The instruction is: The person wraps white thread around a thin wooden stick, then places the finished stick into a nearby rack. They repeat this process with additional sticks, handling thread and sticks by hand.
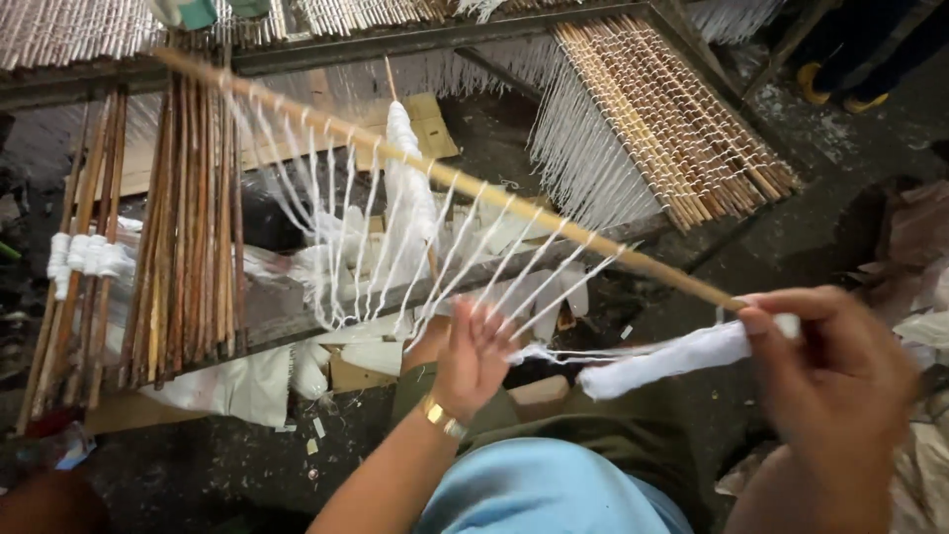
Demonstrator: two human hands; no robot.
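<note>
Here, a long wooden stick (445, 178) slanting from upper left down to lower right, white strings (395, 257) hanging off it, right hand (840, 396) clamped on its lower end and a white thread bobbin (672, 358) — left hand (473, 358) fingers spread among the strings, bundled sticks (188, 227) leftward.

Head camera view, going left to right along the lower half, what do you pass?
Bundle of upright sticks → left hand among the white strings → white thread spool → right hand holding that spool.
</note>
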